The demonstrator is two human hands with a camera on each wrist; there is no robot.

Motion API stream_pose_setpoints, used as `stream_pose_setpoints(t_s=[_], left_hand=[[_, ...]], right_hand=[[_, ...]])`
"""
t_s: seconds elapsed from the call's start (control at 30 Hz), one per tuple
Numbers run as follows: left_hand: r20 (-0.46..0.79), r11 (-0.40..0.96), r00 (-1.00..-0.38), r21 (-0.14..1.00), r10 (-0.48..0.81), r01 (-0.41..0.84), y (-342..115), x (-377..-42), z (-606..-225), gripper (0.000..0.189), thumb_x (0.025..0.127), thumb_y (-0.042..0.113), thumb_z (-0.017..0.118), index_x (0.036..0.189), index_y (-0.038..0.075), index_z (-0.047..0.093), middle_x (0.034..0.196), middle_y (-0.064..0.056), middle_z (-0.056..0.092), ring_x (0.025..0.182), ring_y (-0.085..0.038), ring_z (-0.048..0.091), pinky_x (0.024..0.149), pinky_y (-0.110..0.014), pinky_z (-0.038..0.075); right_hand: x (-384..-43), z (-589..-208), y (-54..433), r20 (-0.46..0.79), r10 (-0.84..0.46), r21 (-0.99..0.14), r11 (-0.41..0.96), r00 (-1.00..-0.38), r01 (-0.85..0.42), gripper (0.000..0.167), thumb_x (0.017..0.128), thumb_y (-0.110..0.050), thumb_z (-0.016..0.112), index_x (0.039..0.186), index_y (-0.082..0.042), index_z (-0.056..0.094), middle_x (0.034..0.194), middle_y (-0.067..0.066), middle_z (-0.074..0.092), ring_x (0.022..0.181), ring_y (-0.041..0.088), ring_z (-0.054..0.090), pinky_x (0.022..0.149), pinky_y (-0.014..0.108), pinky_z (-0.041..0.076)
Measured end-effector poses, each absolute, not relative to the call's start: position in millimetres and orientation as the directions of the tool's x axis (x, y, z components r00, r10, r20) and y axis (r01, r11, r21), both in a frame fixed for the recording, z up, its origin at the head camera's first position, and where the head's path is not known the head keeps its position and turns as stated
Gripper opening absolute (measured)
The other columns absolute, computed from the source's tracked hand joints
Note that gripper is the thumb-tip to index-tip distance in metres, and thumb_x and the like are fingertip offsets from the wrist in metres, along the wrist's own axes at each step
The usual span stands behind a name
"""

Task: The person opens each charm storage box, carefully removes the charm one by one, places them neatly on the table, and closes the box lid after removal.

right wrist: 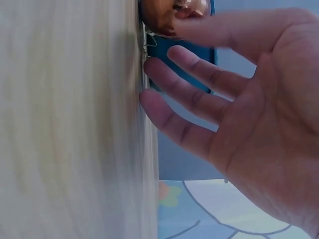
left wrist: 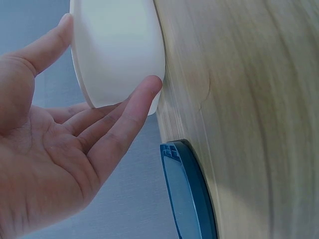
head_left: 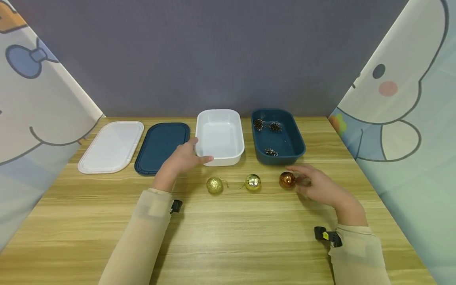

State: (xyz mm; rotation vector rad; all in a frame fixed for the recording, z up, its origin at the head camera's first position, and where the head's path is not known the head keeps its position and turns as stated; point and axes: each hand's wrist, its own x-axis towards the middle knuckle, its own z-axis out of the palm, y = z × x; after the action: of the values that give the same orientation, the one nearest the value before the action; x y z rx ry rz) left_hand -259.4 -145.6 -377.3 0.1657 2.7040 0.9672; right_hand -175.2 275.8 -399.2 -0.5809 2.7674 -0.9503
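Note:
My left hand rests at the near left corner of a white container, its fingers extended along the side and the thumb by the front rim. In the left wrist view the fingers lie nearly straight beside the container wall. My right hand is at a shiny copper ball ornament, with the fingers spread and slightly bent. The right wrist view shows the thumb overlapping the ornament; contact is hard to tell. A gold mirrored ball and a gold glitter ball lie between the hands.
A dark blue container with three pinecones stands right of the white one. On the left lie a white lid and a dark blue lid. A grey panel rises behind the wooden table.

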Motion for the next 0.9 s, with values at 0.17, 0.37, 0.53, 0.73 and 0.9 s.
stream_pose_setpoints(t_s=[0.17, 0.37, 0.53, 0.73, 0.9], left_hand=[[-0.210, 0.773, -0.958, 0.634, 0.193, 0.017, -146.2, -259.3, -376.7, 0.105, 0.096, 0.049, 0.078, 0.169, 0.002, 0.019, 0.164, -0.027, 0.045, 0.152, -0.046, 0.044, 0.121, -0.064, 0.041], [-0.205, 0.771, -0.959, 0.637, 0.197, 0.022, -146.4, -259.4, -377.6, 0.105, 0.096, 0.049, 0.078, 0.169, 0.002, 0.019, 0.164, -0.026, 0.045, 0.152, -0.045, 0.045, 0.121, -0.064, 0.041], [-0.206, 0.769, -0.958, 0.639, 0.197, 0.021, -146.6, -259.2, -378.2, 0.104, 0.096, 0.048, 0.078, 0.169, 0.002, 0.019, 0.164, -0.027, 0.045, 0.152, -0.046, 0.045, 0.121, -0.064, 0.041], [-0.201, 0.766, -0.959, 0.642, 0.201, 0.026, -146.0, -258.7, -377.8, 0.104, 0.096, 0.048, 0.078, 0.169, 0.001, 0.020, 0.164, -0.027, 0.045, 0.151, -0.046, 0.045, 0.121, -0.064, 0.041], [-0.198, 0.763, -0.960, 0.646, 0.199, 0.025, -146.0, -258.4, -377.8, 0.103, 0.096, 0.047, 0.078, 0.168, 0.002, 0.021, 0.163, -0.026, 0.047, 0.150, -0.045, 0.047, 0.119, -0.064, 0.043]], right_hand=[[-175.4, -399.2, 270.7, -0.029, -0.436, -0.618, 0.715, -0.900, -0.327, 0.063, 0.092, -0.013, 0.082, 0.151, -0.007, 0.059, 0.148, 0.025, 0.052, 0.114, 0.032, 0.062, 0.086, 0.035, 0.058], [-174.8, -400.7, 267.8, -0.016, -0.430, -0.600, 0.726, -0.902, -0.336, 0.053, 0.094, -0.016, 0.083, 0.144, -0.006, 0.065, 0.145, 0.025, 0.059, 0.122, 0.041, 0.066, 0.094, 0.048, 0.060], [-173.8, -399.6, 271.2, -0.042, -0.413, -0.594, 0.743, -0.910, -0.310, 0.052, 0.096, -0.013, 0.080, 0.145, -0.005, 0.064, 0.145, 0.026, 0.060, 0.115, 0.037, 0.070, 0.090, 0.043, 0.061], [-171.3, -397.4, 274.5, -0.054, -0.408, -0.588, 0.751, -0.911, -0.301, 0.053, 0.096, -0.013, 0.080, 0.146, -0.006, 0.064, 0.147, 0.027, 0.059, 0.120, 0.040, 0.068, 0.091, 0.048, 0.061], [-171.4, -396.6, 273.7, -0.073, -0.397, -0.583, 0.761, -0.915, -0.284, 0.058, 0.095, -0.014, 0.081, 0.149, -0.006, 0.061, 0.149, 0.028, 0.057, 0.118, 0.040, 0.068, 0.089, 0.046, 0.060]])
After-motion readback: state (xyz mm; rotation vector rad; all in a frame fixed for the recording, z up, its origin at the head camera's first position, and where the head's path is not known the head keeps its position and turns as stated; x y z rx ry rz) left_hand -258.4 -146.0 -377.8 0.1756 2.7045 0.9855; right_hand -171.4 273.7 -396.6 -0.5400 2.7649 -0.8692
